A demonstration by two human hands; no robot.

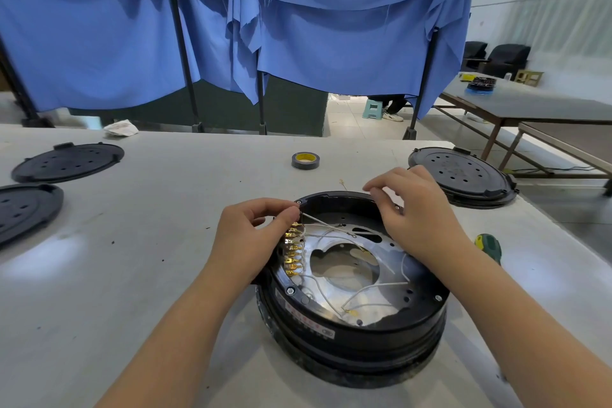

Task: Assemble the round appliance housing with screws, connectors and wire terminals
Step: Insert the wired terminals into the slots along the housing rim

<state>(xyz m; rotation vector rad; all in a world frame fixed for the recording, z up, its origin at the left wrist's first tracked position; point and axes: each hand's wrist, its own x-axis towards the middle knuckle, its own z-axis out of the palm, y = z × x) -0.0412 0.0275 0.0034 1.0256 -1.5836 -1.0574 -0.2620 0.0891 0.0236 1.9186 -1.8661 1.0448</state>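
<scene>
A worker's left hand (pixel 261 232) pinches a white wire (pixel 326 225) over the round black housing (pixel 354 318) near the worktop's (pixel 165 242) front edge; right hand (pixel 414 209), fingertips together, pinches something unclear above its far rim.
</scene>
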